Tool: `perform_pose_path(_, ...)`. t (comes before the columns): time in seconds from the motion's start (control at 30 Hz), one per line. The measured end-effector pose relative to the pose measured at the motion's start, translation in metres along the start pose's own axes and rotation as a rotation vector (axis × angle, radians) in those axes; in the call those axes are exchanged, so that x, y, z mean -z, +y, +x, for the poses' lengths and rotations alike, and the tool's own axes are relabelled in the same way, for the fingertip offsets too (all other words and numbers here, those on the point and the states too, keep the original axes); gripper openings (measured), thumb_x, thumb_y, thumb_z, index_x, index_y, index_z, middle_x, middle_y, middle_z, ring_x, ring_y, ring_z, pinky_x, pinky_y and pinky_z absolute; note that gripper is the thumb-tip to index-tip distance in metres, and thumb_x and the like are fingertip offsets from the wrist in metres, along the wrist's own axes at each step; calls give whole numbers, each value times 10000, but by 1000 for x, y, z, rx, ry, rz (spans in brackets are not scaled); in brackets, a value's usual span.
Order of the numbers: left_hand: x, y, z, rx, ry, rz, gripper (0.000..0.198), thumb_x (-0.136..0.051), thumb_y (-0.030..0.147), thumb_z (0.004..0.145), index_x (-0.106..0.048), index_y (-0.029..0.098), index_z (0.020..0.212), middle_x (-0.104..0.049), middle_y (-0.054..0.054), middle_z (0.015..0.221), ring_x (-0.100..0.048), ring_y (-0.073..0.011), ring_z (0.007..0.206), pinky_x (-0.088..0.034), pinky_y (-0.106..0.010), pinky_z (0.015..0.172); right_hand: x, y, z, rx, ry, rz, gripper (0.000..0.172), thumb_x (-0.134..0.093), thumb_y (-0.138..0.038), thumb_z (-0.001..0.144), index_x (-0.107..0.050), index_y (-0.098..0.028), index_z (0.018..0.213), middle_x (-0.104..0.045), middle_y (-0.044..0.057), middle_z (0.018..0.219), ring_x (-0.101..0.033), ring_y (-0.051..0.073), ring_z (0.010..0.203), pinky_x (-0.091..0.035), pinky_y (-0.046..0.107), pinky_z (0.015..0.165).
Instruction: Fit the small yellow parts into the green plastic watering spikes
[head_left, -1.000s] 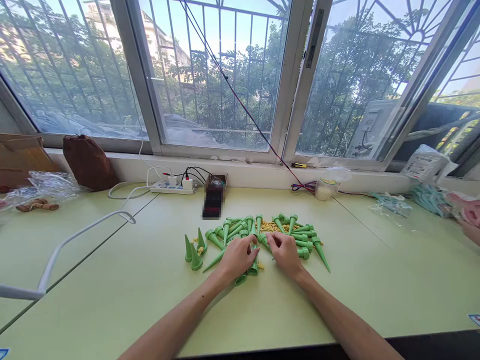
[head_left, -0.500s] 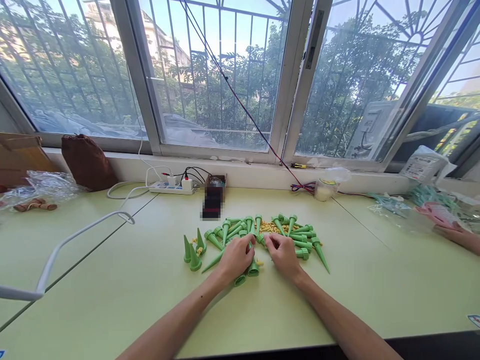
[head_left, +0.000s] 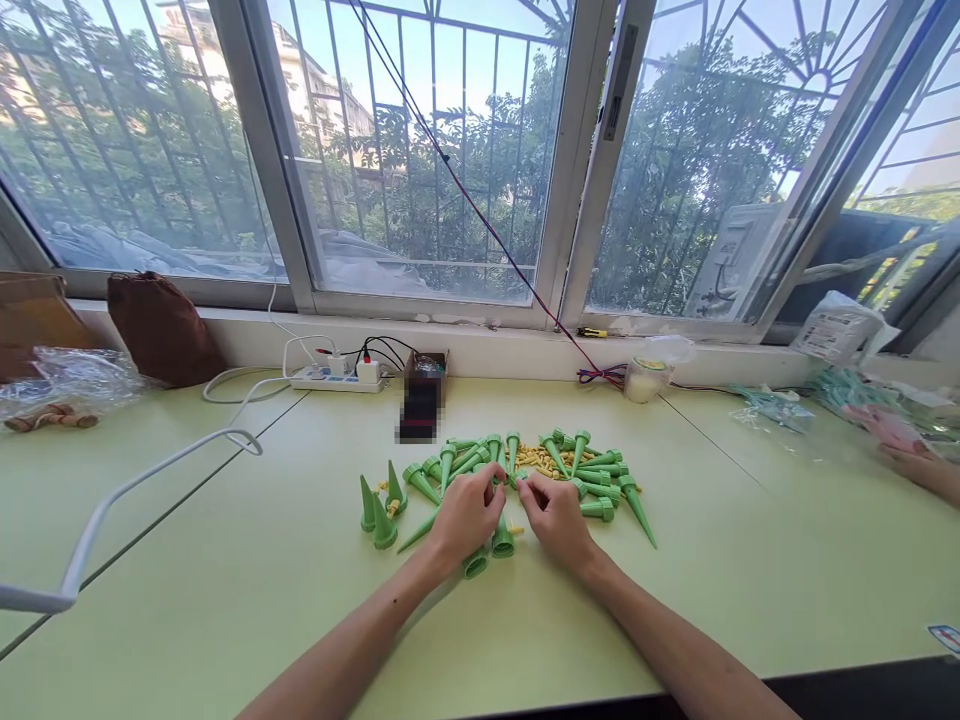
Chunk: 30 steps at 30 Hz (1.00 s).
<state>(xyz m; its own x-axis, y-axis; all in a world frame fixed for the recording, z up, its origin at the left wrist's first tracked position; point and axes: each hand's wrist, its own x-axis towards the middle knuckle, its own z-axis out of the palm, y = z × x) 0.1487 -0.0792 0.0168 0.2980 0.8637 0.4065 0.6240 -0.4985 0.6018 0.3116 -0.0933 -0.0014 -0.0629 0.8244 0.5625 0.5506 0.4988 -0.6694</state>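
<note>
Curled over the pile, my left hand [head_left: 471,508] has its thumb and fingers closed; what they grip is mostly hidden. My right hand [head_left: 556,512] is closed in a pinch facing it, fingertips at a small green plastic piece [head_left: 517,479] between the hands. Around them lie many green cone-shaped plastic spikes [head_left: 637,510] with ribbed caps. A heap of small yellow plastic pieces [head_left: 534,460] sits behind my hands. Two hollow green cones [head_left: 502,540] lie near my left wrist, open ends toward me. Left of the pile, three green cones [head_left: 385,525] stand upright with yellow bits among them.
A white cable [head_left: 112,500] arches over the table's left side. At the back are a power strip [head_left: 334,380], a small box [head_left: 431,365] and a jar [head_left: 646,380]. Another person's hand [head_left: 919,468] is at far right, near plastic bags [head_left: 840,330].
The view has shifted slightly. My hands stay close together over the pile, with small finger movements. The other person's hand and the pink item at far right have moved a little.
</note>
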Motion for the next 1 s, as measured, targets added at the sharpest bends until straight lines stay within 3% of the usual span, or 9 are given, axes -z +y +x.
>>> perform_pose_path(0.37,1,4,0,-5,-17,29,156,-483,207,897,-637,193,882,-453,64,508,-440,-141,493,-285,-245,553,-5,3,-7,220,41,-83,404,-462,-257,985,-363,-214,596,-356,-55,519,-329,106,471,-258,258,499)
perform_pose_path(0.57,2,6,-3,18,-50,-1,152,-500,180,847,-644,187,895,-457,69,509,-424,-131,490,-295,-241,554,0,-17,-13,527,174,-99,370,-453,-185,995,-436,-215,626,-404,-47,511,-354,115,470,-272,277,514)
perform_pose_path(0.77,1,9,-6,3,-87,-48,149,-498,159,820,-637,192,862,-462,67,511,-399,-127,491,-273,-240,530,19,-39,1,786,12,-176,354,-448,-161,989,-452,-222,641,-487,-23,534,-402,129,484,-283,289,530)
perform_pose_path(0.87,-2,9,-6,-6,-61,-5,147,-497,146,823,-636,194,817,-462,62,505,-387,-125,483,-262,-250,536,29,-27,25,702,-31,-270,368,-439,-207,1005,-476,-222,639,-509,-13,541,-432,139,502,-298,286,545)
perform_pose_path(0.93,-4,8,-6,-14,-49,8,167,-486,152,852,-646,196,833,-463,63,496,-394,-123,472,-269,-254,545,35,-14,43,500,-31,-318,337,-431,-207,1012,-533,-210,690,-570,6,608,-487,144,551,-337,271,580)
perform_pose_path(1.0,-6,6,-6,-22,-51,4,176,-488,153,864,-658,199,866,-481,62,499,-419,-122,471,-282,-252,552,40,0,59,307,-111,-395,236,-486,-193,993,-604,-195,789,-626,21,696,-547,158,635,-371,261,626)
